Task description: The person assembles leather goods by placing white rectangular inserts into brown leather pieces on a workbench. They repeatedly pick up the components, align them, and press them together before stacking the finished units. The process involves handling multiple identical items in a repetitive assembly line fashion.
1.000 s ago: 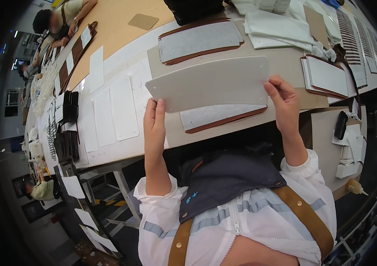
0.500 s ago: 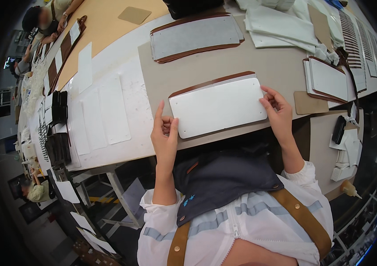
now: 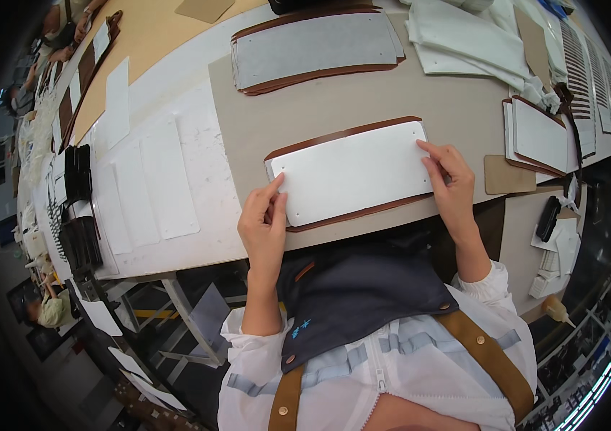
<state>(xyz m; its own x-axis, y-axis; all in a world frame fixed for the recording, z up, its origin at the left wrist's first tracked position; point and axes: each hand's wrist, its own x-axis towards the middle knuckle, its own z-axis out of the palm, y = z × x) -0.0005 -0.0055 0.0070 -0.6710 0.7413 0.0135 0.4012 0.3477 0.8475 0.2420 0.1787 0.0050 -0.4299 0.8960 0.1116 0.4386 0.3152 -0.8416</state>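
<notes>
Both my hands are flat and unclenched, left hand (image 3: 264, 224) and right hand (image 3: 451, 181) pressing the white template (image 3: 354, 172) onto the brown leather panel (image 3: 348, 215), mid-frame on the tabletop (image 3: 198, 179).

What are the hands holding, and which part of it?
Nothing is lifted. Both hands press a white panel flat onto a brown leather piece: the left hand at its lower left corner, the right hand at its right edge.
</notes>
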